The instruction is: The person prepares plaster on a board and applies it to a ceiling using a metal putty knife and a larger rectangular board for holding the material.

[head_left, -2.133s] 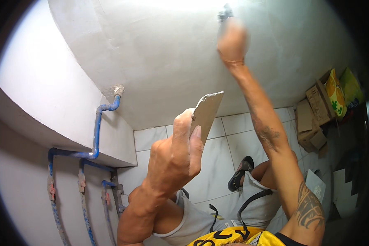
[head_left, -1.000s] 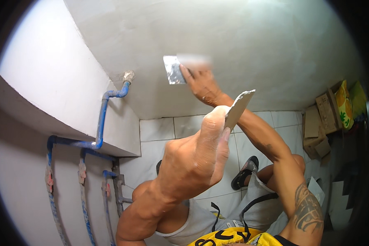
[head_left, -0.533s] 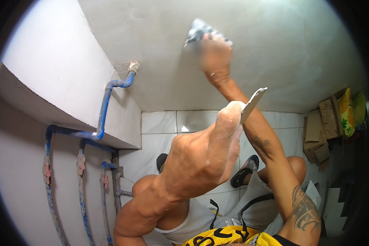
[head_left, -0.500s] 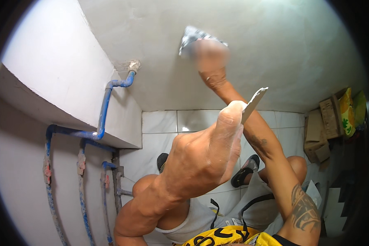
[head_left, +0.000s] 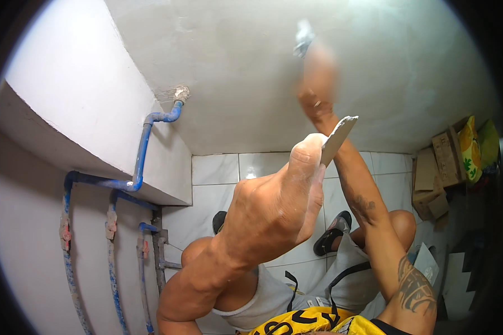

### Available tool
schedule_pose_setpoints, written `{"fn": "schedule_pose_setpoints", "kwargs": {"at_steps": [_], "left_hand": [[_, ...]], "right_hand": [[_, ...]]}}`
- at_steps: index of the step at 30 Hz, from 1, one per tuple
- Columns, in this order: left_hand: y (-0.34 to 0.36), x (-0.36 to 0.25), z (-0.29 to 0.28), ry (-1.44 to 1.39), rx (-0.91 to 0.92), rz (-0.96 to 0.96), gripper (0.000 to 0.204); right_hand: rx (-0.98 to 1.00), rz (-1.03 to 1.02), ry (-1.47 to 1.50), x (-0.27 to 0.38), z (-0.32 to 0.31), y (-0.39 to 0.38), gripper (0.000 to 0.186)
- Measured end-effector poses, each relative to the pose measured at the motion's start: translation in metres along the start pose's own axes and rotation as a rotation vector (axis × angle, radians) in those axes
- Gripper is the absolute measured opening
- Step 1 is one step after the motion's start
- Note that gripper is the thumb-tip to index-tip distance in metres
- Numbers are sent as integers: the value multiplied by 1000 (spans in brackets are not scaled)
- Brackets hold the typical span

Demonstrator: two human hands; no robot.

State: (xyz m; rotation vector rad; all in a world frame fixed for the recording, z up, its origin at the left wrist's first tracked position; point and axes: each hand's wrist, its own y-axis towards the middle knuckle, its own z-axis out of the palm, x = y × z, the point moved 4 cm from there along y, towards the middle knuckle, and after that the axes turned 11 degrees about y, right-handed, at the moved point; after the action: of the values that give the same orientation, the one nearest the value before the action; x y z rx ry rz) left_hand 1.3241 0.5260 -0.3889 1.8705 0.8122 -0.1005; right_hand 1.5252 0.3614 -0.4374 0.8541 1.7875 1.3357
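My left hand (head_left: 276,204) is closed in front of my body, with a thin, flat grey plate (head_left: 338,139) pinched between thumb and fingers. White paste lines the plate's upper edge, and pale residue dusts my thumb. Farther off, my right hand (head_left: 318,70) reaches up to the grey wall (head_left: 229,100), smeared by motion. From its fingertips sticks out a flat scraper (head_left: 303,38), blotched white and grey, at the wall's surface; my hand hides its grip. The wall looks smoothly coated, with faint cloudy patches.
Blue pipes (head_left: 143,145) with red valves run along the left wall, and one enters the wall through a rough hole (head_left: 181,93). Cardboard boxes (head_left: 430,178) and a yellow-green bag (head_left: 470,151) stand at the right. White tiles (head_left: 215,168) cover the floor.
My right hand has swept up and to the right along the wall with the scraper, which now shows narrower. My left hand and the plate have shifted slightly left.
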Motion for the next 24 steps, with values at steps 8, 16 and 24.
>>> {"fn": "schedule_pose_setpoints", "kwargs": {"at_steps": [8, 16, 24], "left_hand": [[4, -3, 7, -9, 12, 6, 41], [5, -2, 12, -16, 23, 16, 42], [5, -5, 9, 6, 8, 24, 44]], "right_hand": [[40, 110, -204, 8, 41, 15, 54], [630, -195, 178, 62, 51, -50, 51], [145, -187, 84, 19, 10, 52, 54]]}}
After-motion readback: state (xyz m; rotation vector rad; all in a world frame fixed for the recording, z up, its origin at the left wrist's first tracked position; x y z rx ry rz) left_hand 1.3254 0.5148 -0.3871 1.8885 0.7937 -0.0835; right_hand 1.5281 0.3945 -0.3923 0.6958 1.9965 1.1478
